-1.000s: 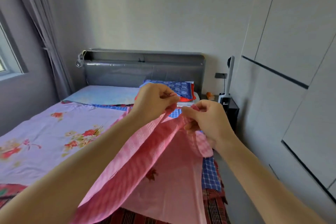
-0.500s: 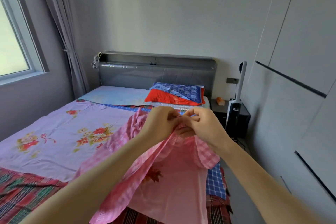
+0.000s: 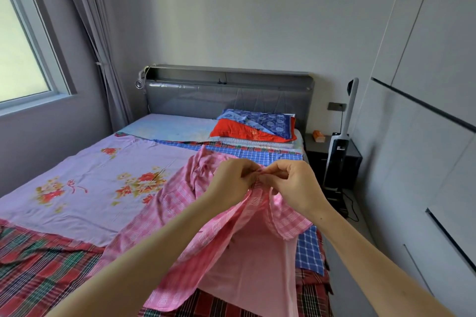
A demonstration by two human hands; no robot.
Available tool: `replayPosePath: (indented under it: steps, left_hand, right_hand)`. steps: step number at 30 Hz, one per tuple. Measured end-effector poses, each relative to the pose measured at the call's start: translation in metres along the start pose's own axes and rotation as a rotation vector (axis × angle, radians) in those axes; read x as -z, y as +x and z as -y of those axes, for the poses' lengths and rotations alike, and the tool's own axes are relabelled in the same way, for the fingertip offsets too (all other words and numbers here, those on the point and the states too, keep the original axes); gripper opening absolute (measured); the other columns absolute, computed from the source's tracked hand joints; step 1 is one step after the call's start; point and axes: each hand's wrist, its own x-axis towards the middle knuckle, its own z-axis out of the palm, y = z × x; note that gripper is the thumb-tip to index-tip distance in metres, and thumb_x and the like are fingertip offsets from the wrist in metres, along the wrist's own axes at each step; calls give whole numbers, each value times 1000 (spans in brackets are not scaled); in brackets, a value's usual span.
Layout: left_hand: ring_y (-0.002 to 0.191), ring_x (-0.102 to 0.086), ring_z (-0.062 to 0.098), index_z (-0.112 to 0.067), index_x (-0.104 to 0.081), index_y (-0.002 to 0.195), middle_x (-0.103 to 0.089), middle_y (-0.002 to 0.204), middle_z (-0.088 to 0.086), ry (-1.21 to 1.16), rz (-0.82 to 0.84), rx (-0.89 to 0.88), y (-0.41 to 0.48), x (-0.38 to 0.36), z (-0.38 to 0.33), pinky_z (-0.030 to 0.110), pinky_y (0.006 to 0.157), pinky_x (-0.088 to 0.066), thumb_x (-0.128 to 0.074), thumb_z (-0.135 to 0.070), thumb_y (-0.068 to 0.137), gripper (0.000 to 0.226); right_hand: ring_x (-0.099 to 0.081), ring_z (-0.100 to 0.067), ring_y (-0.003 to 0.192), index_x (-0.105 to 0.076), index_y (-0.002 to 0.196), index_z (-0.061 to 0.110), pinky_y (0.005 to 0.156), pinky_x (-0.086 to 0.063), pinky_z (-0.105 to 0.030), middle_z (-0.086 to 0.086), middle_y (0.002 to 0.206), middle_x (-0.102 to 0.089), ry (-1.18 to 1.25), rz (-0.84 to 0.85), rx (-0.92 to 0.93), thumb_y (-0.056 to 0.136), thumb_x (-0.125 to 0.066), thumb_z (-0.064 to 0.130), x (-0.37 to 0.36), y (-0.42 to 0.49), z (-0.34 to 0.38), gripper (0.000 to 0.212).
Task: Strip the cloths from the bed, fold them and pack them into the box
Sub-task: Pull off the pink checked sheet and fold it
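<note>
Above the bed (image 3: 77, 188), the left hand (image 3: 231, 180) and right hand (image 3: 291, 185) each pinched the pink checked cotton cloth (image 3: 206, 247) at its matched corners; limp and light, it seemed best gripped there.

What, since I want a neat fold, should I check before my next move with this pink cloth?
1. Left hand pinches the pink cloth: ok.
2. Right hand pinches it too: ok.
3. Edges matched between the hands: cannot tell, hidden in the grip.
4. Cloth hangs free of the bed: not ok, part lies on the floral sheet.
5. Box in reach: cannot tell, none in view.
</note>
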Motion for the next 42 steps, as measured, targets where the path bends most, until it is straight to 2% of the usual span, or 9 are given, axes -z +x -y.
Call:
replayPosePath:
  steps: [9, 18, 21, 24, 26, 29, 32, 37, 42]
  left_hand:
    - [63, -50, -1, -8, -71, 98, -66, 78, -1, 49, 5, -65, 1, 2, -4, 3, 60, -34, -55, -3, 91, 19]
    - [82, -62, 21, -10, -70, 101, -72, 92, 5, 231, 19, -170, 5, 10, -8, 37, 72, -48, -51, 1, 87, 26]
    - [82, -62, 20, -10, -70, 99, -71, 91, 5, 234, 44, -177, 5, 13, -10, 37, 73, -49, -49, 4, 85, 28]
    - [69, -60, 17, -9, -64, 100, -70, 79, 3, 152, 25, -240, -2, 11, -6, 40, 67, -50, -50, 7, 83, 27]
    - [54, -51, 17, -10, -52, 97, -63, 62, 3, 86, 7, -290, -9, 7, 0, 46, 60, -46, -51, 9, 81, 25]
    - [57, -56, 22, -15, -39, 95, -64, 62, 4, 1, 2, -256, -17, 5, 12, 47, 67, -47, -57, 8, 81, 33]
    - [64, -59, 23, -13, -44, 87, -59, 67, -2, -151, -54, -188, -29, 5, 30, 44, 62, -51, -65, 0, 76, 27]
    - [56, -45, 18, -18, -43, 64, -52, 60, 2, 5, -395, -233, -43, -8, 67, 41, 50, -42, -54, 2, 71, 24]
    - [70, -61, 19, -2, -69, 79, -66, 81, 5, 131, -613, -203, -51, -17, 94, 32, 60, -51, -61, 3, 79, 10]
  right_hand:
    - [-68, -7, 66, -67, 66, 36, 73, -56, -42, 10, 67, -72, -135, -68, 46, 73, -80, 24, 0, 3, -2, 18]
    - [-62, -6, 66, -65, 69, 29, 68, -52, -39, 13, 66, -66, -284, -213, 38, 73, -77, 38, -5, 4, -4, 16]
    - [-55, -2, 97, -65, 100, 31, 88, -45, -28, 23, 103, -61, -319, -146, 97, 77, -74, 39, -1, 9, -7, 26]
    - [-39, 11, 121, -58, 123, 32, 107, -28, -17, 26, 130, -45, -185, 175, 131, 85, -68, 29, 9, 13, -11, 39]
    - [-47, 14, 116, -69, 100, 29, 105, -33, -14, 23, 122, -57, -68, 297, 103, 86, -66, 20, 8, 9, -14, 17]
    - [-57, 2, 110, -70, 80, 28, 97, -40, -17, 11, 107, -70, -84, 242, 119, 87, -66, 18, 0, 4, -18, 13]
    - [-62, -3, 98, -70, 84, 24, 91, -46, -20, 8, 98, -70, -154, 192, 227, 88, -64, 14, -9, 5, -10, 12]
    - [-63, -3, 90, -70, 88, 12, 87, -48, -20, 6, 92, -69, -66, 69, 275, 89, -64, 16, -12, 20, 18, 7]
    - [-46, -19, 60, -68, 83, 9, 58, -42, -31, -15, 64, -59, 21, -24, 310, 90, -62, 16, -5, 35, 52, 12]
